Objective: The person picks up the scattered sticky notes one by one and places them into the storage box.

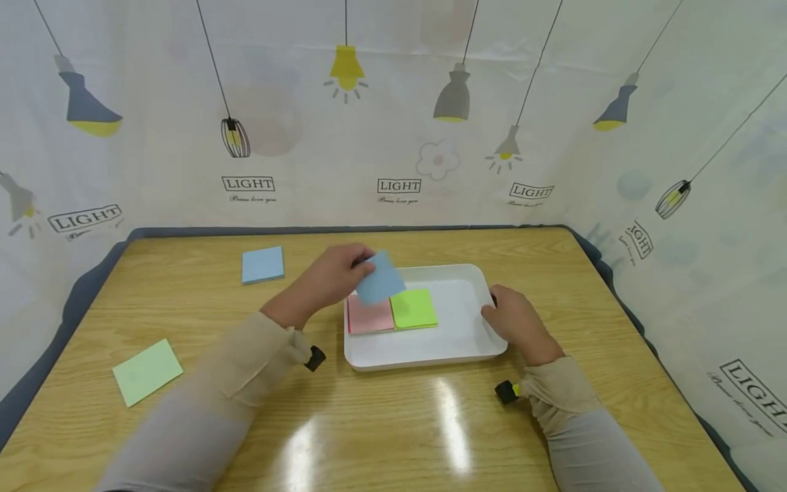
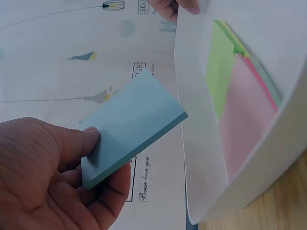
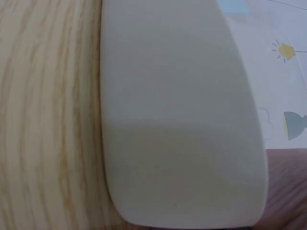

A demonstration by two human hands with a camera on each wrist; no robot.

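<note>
My left hand (image 1: pixel 332 277) pinches a blue sticky note pad (image 1: pixel 381 279) between thumb and fingers. The pad is tilted above the left end of a white tray (image 1: pixel 464 321). In the left wrist view, the thumb lies on the face of the pad (image 2: pixel 132 120), and the other fingers are behind it. A pink sticky note pad (image 1: pixel 370 318) and a bright yellow-green one (image 1: pixel 415 311) lie side by side in the tray's left half. At the right end, my right hand (image 1: pixel 519 321) grips the tray's wall; the right wrist view mostly shows the tray's outer side (image 3: pixel 182 115).
Another blue sticky note pad (image 1: pixel 263 265) lies on the wooden table (image 1: pixel 381 424) toward the back left. Nearer the left edge is a pale green pad (image 1: pixel 147 372). A white printed sheet (image 1: pixel 307 150) hangs behind the table and along its sides.
</note>
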